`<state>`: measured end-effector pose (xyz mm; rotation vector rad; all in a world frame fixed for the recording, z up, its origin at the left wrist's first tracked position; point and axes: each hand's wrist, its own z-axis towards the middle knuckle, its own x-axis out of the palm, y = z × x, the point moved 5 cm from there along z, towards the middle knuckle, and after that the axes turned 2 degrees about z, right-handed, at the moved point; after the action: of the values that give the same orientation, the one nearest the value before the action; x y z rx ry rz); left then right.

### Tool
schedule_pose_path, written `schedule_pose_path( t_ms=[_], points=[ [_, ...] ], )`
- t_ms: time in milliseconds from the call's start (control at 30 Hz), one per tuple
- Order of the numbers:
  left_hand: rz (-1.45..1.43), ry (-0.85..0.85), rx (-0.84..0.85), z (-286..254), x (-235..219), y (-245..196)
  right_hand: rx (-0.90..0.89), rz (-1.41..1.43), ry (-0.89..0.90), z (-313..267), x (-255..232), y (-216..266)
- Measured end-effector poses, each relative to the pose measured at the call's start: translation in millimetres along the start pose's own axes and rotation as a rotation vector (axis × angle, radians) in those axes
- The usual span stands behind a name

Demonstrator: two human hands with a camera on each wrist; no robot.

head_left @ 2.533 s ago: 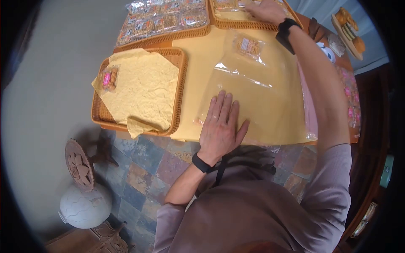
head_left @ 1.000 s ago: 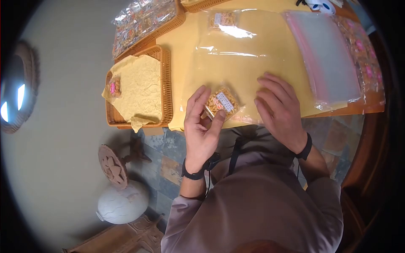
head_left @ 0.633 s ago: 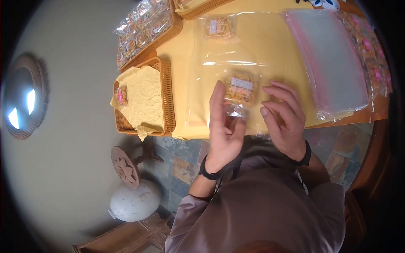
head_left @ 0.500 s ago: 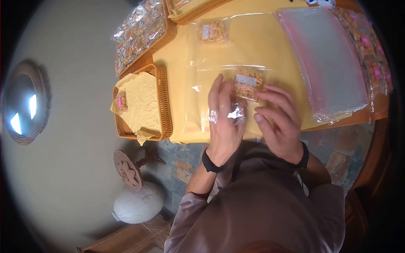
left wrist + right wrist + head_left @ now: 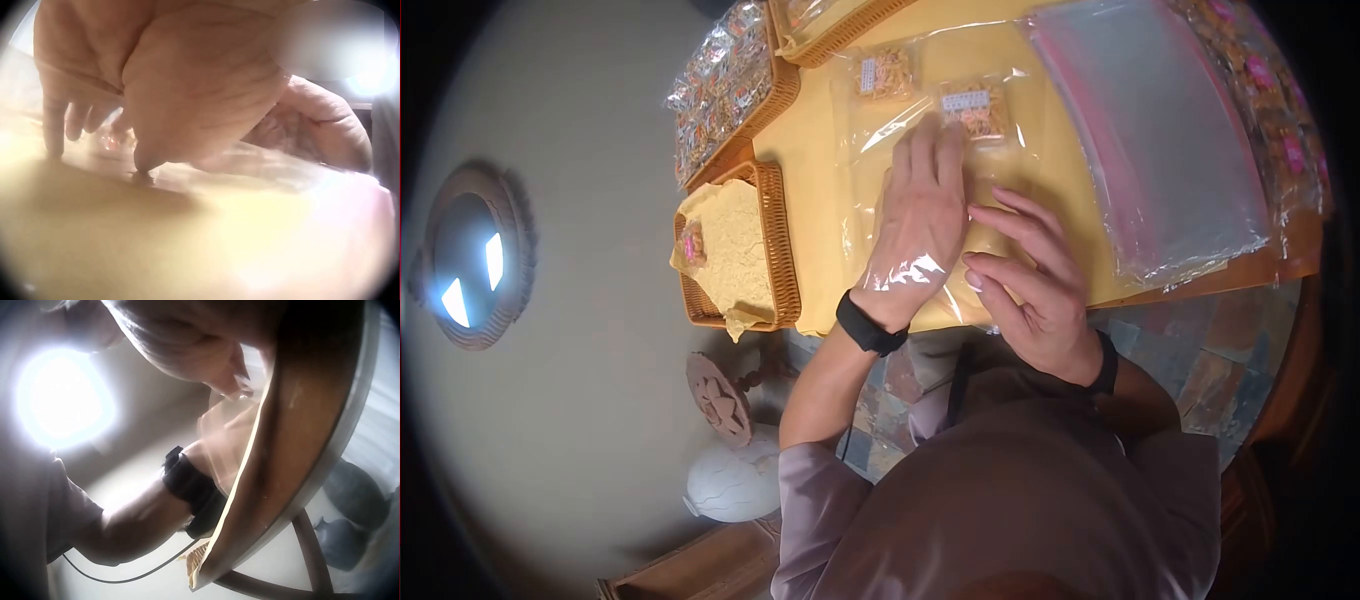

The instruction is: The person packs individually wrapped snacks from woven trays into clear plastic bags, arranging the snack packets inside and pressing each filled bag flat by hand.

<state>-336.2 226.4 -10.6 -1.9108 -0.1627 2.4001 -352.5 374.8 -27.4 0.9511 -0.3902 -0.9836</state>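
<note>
A large clear plastic bag [image 5: 865, 130] lies flat on yellow paper [image 5: 795, 140]. My left hand [image 5: 920, 205] reaches inside it, with film glinting across the back of the wrist. Its straight fingers meet the near edge of a square snack packet [image 5: 992, 115] with a white label. Beside that packet, at the bag's far left corner, lies a similar snack packet [image 5: 890, 72]. My right hand [image 5: 1040, 290] stays at the bag's near end, thumb and index finger pinching the film by my left wrist. In the left wrist view, the left hand's fingers [image 5: 56, 131] point down close over the paper.
To the left, a paper-lined wicker tray [image 5: 775, 245] holds one pink-labelled packet. Two more wicker trays, one piled with packets [image 5: 725, 90] and one at the back [image 5: 850, 40], stand behind. Pink-edged plastic bags [image 5: 1150, 140] are stacked right, beside pink-labelled packets [image 5: 1285, 125].
My left hand first brought a snack packet to the bag's near end, then pushed it inside toward the far end, beside the other packet. My right hand came back from the rear tray to the bag's opening.
</note>
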Motion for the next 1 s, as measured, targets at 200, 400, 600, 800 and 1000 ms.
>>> schedule_pose_path(
  t_ms=[200, 400, 600, 800, 1000],
  points=[
    [0.135, 0.125, -0.042, 13.0, 2.8, -1.6, -0.016, 0.029, -0.01, -2.4, -1.1, -0.7],
    [0.257, 0.075, -0.053, 9.3, 15.7, -8.7, -0.026, 0.011, -0.01, -6.4, -3.5, 0.9],
    [0.192, 0.03, 0.083, 14.9, 18.1, -1.2, -0.054, -0.023, 0.023, -6.7, -0.1, 1.7],
    [0.18, 0.166, -0.18, 23.9, 20.1, 5.7, -0.026, 0.014, 0.072, -5.6, 2.3, 2.1],
    [0.267, -0.033, 0.046, 32.5, 28.8, 16.5, -0.019, -0.012, 0.099, -1.5, 1.5, 3.5]
  ],
)
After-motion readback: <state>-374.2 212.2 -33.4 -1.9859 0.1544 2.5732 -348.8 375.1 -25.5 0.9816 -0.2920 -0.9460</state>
